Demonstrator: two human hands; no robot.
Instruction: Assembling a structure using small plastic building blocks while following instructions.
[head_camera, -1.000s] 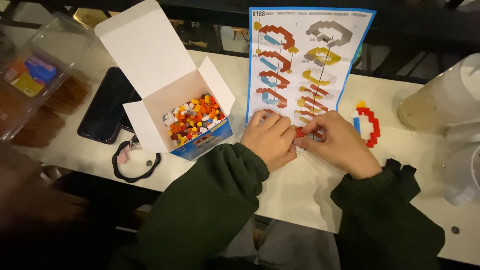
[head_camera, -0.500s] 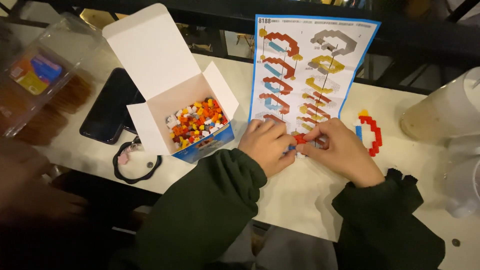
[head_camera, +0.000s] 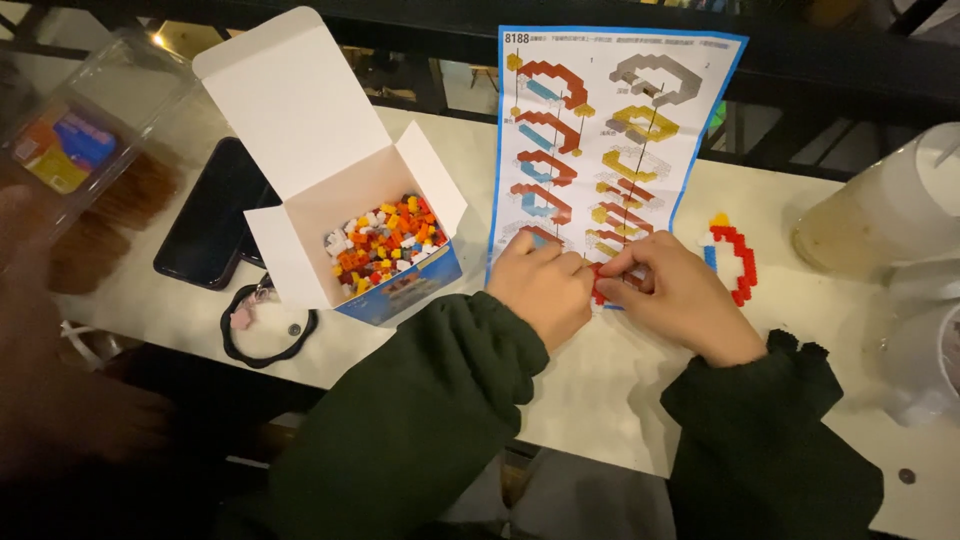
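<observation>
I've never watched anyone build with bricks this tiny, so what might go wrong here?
The small red piece pinched between the left hand and right hand could slip and fall off the table edge. A sleeve lies close to the open box of loose bricks, so a nudge might spill it. The finished red arc beside the right hand could get knocked.
</observation>
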